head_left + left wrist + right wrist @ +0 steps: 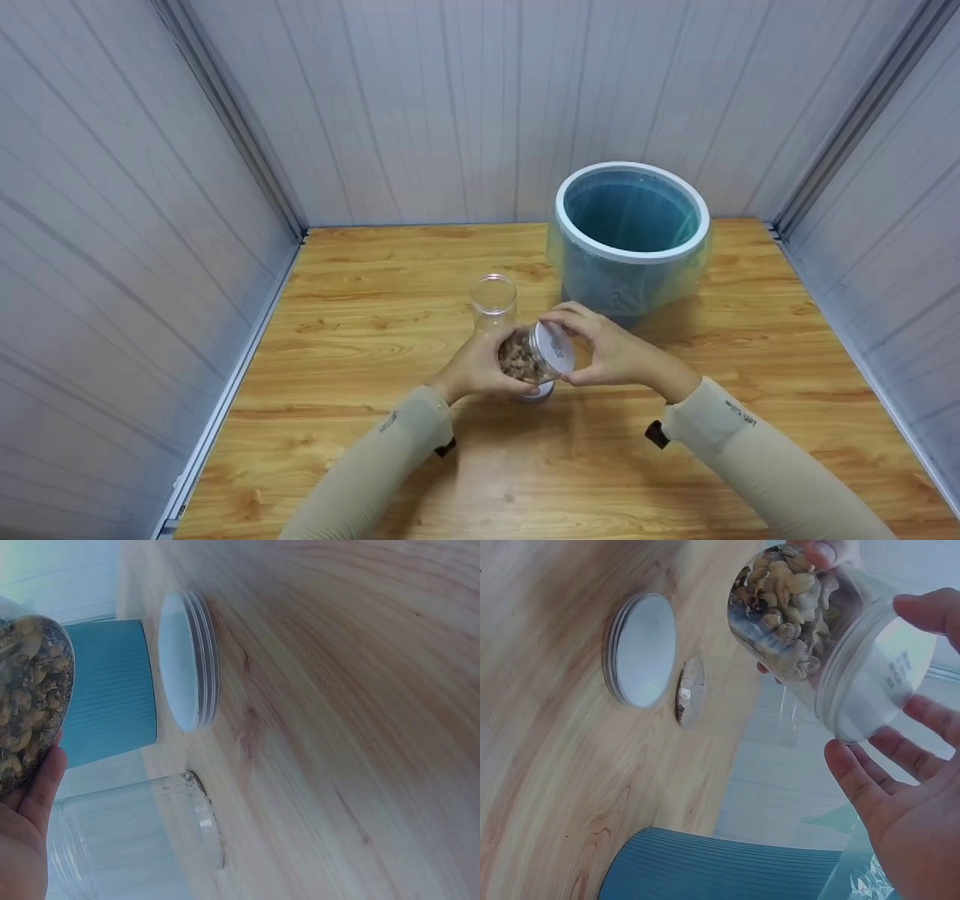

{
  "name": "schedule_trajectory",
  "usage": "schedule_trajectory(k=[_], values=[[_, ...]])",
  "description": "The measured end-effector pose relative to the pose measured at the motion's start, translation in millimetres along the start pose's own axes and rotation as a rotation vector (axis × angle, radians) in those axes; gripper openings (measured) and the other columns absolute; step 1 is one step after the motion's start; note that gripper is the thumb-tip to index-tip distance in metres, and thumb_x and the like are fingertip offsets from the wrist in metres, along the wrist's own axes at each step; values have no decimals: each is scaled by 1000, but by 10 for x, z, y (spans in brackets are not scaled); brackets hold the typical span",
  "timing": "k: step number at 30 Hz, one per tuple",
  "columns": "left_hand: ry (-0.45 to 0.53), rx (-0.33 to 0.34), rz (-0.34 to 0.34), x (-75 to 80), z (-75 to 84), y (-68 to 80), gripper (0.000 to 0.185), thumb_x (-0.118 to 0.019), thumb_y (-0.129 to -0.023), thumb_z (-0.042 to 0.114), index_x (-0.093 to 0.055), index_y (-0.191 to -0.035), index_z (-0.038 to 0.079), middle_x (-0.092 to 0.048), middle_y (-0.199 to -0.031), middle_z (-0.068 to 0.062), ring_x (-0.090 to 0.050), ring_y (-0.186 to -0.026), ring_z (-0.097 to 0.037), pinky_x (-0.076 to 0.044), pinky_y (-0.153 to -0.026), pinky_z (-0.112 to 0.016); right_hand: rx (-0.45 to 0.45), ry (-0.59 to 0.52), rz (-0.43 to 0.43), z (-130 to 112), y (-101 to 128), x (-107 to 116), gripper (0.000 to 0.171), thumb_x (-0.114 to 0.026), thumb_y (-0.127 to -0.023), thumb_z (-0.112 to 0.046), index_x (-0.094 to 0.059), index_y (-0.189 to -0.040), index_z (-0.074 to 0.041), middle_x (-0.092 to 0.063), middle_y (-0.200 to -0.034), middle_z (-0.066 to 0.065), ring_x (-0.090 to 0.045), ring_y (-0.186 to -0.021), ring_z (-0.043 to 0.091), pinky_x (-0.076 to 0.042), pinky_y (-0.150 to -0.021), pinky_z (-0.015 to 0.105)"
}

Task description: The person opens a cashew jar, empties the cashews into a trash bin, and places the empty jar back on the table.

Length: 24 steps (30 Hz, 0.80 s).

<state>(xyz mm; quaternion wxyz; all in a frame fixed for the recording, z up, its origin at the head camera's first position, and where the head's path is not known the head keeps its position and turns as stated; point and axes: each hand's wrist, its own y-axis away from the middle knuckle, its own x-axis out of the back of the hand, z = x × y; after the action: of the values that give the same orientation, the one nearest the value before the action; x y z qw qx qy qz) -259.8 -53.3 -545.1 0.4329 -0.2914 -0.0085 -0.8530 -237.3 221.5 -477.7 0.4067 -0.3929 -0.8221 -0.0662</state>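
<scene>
From the head view, the left hand (480, 369) is wrapped around the body of a clear plastic jar of brown nuts (525, 358), tipped on its side above the wooden table (375, 420); the right hand (611, 352) has fingertips set round the jar's white screw lid (555, 349); the jar sits just in front of the empty clear plastic jar (493, 300), with the round blue bin with a white rim (631, 238) behind and to its right.

From the left wrist view, the palm (22, 840) cradles the nut-filled jar (30, 697); a loose white lid (187, 660) lies on the table beside the empty jar (135, 840).

From the right wrist view, the fingers (900, 765) are spread about the lid (877, 682), touching lightly rather than clamped; the loose lid (640, 649) lies below.

To do this well, I judge the left hand should hold the body firm while the right presses evenly round the lid's rim and twists; bringing the jar nearer upright would guard against spilling.
</scene>
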Motion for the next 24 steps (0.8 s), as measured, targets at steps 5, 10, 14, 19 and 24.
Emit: schedule_trajectory(k=[5, 10, 14, 19, 24], values=[[-8, 4, 6, -3, -5, 9, 92, -103, -70, 26, -59, -151, 13, -70, -137, -3, -67, -123, -18, -56, -111, -38, -26, 7, -43, -39, 3, 19, 86, -91, -79, -5, -55, -157, -13, -50, -160, 11, -53, -142, 34, -51, -117, 59], [-17, 9, 22, -3, 1, 5, 91, -103, -71, 25, -61, -150, 11, -71, -138, -3, -68, -123, -17, -56, -110, -38, -85, 39, -19, -66, 10, 26, 84, -91, -85, -18, -53, -160, -16, -50, -160, 13, -55, -141, 36, -52, -116, 60], [-29, 17, 28, -1, -2, -3, 90, -103, -71, 27, -61, -150, 11, -71, -138, -3, -69, -121, -16, -57, -109, -36, -172, 63, 39, -83, 11, 9, 86, -91, -88, -44, -53, -159, -14, -61, -145, 11, -64, -122, 30, -61, -105, 55], [-35, 3, 28, -11, 7, -4, 90, -103, -71, 25, -61, -149, 10, -71, -137, -5, -68, -121, -18, -57, -109, -37, -262, 51, 86, -92, -19, -27, 80, -87, -91, -49, -59, -152, -6, -68, -122, 9, -65, -99, 26, -62, -87, 44], [-16, 2, 20, -24, 18, -2, 92, -103, -71, 24, -60, -151, 11, -71, -138, -4, -68, -123, -18, -56, -110, -37, -319, 46, 87, -101, -31, -54, 75, -85, -91, -53, -64, -145, -6, -69, -114, 8, -64, -97, 30, -58, -81, 34]])
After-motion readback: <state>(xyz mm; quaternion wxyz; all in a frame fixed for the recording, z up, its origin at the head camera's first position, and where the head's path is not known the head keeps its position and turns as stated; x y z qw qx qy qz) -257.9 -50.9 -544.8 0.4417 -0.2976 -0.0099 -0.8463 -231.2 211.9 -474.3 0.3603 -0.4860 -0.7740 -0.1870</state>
